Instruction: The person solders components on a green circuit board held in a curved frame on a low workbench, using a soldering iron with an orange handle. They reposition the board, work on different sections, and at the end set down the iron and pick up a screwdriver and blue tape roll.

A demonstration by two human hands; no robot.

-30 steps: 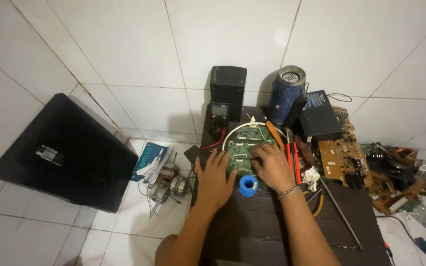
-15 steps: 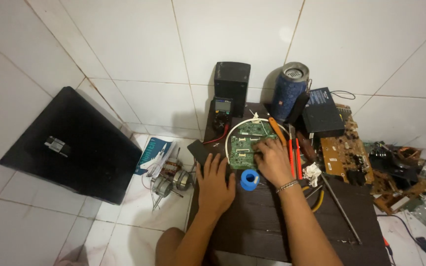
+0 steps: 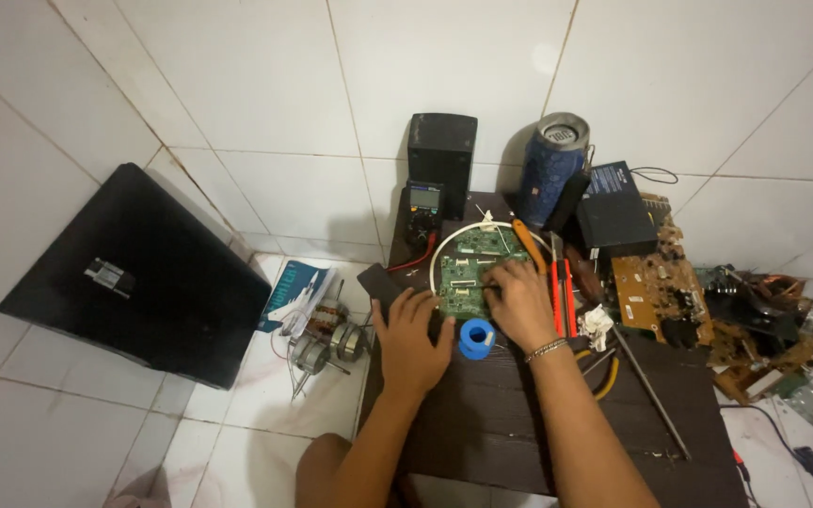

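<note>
Right hand's (image 3: pixel 519 306) grip unclear on green circuit board (image 3: pixel 468 273), fingertips hidden, left hand (image 3: pixel 413 331) flat beside

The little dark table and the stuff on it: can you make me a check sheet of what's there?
Surface: dark wooden table standing on white floor tiles.
Job's things: green circuit board ringed by a white cable; blue roll in front of it.
Clutter: orange-handled tools, brown circuit board, black box, meter, black speaker, blue round speaker.
Hands: left hand flat at the board's near edge; right hand on the board; whether it holds anything cannot be told.
Cables: red lead by the meter.
Surroundings: black laptop, small motors, scrap parts.
</note>
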